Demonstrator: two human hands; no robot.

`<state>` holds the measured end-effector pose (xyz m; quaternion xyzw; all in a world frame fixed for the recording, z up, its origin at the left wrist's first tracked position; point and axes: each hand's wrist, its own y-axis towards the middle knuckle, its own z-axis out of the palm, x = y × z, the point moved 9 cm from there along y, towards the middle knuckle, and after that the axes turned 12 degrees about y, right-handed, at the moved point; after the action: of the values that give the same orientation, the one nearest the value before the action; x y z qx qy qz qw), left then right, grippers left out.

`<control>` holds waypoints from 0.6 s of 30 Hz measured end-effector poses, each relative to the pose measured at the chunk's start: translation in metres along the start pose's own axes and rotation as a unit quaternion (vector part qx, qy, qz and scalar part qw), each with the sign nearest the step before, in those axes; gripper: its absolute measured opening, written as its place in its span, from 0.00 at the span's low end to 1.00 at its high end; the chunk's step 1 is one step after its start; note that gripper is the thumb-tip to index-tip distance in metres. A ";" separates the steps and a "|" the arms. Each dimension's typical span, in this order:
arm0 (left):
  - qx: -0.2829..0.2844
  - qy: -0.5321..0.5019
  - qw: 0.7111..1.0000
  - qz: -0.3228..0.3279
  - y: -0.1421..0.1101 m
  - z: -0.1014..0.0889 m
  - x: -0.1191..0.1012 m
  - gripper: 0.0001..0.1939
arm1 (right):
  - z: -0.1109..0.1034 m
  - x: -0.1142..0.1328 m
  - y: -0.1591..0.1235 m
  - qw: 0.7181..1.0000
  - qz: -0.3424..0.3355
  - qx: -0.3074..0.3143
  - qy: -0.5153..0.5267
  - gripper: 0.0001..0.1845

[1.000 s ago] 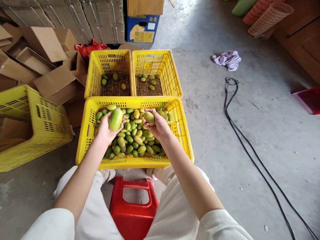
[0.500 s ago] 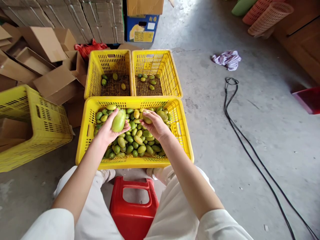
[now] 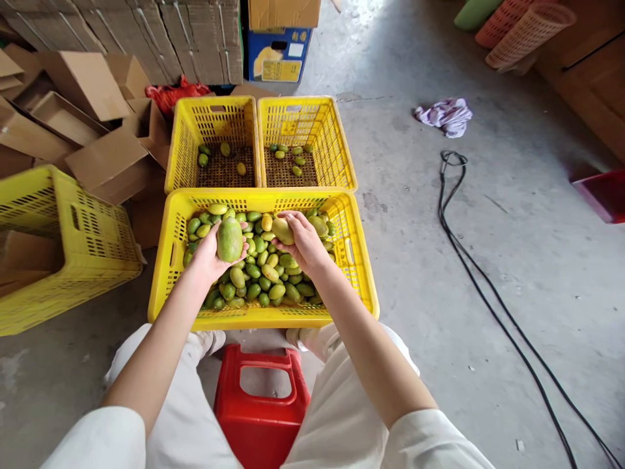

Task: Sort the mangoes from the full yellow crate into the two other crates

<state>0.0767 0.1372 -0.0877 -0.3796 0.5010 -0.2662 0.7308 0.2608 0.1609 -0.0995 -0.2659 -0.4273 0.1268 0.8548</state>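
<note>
My left hand (image 3: 209,258) is closed round the side of a large green oval fruit (image 3: 229,240), which stands upright over the front yellow crate (image 3: 263,318). In my right hand (image 3: 306,245) is a smaller yellow-green oval fruit (image 3: 282,231), gripped between thumb and fingers. Below both hands, many green and yellowish oval fruits (image 3: 265,284) fill the bottom of that crate; my hands hide part of the pile. The exact kind of fruit is unclear.
Two more yellow crates, a left one (image 3: 176,146) and a right one (image 3: 339,146), adjoin the far side with several fruits inside. Cardboard boxes (image 3: 107,159) and a tilted yellow crate (image 3: 97,254) lie left. A red stool (image 3: 258,410) is between my legs; a black cable (image 3: 488,290) crosses the floor.
The large fruit in my left hand has turned more upright and moved slightly left. My right-hand fingers have shifted, exposing more of the smaller fruit.
</note>
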 end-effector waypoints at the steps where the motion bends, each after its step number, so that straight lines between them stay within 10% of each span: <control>1: -0.007 -0.001 1.000 0.005 0.000 -0.001 -0.001 0.34 | 0.002 0.001 -0.001 1.000 -0.003 0.005 0.001 0.11; 8: -0.030 0.003 0.999 0.036 0.000 -0.004 -0.005 0.36 | 0.010 0.001 -0.004 0.999 0.020 0.035 0.023 0.13; 18: 0.058 0.045 0.992 0.103 0.003 -0.001 -0.006 0.07 | 0.013 -0.001 -0.004 0.997 0.015 0.071 -0.032 0.21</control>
<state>0.0741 0.1433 -0.0872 -0.2703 0.5538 -0.2352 0.7516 0.2497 0.1615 -0.0911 -0.2063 -0.4400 0.1781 0.8557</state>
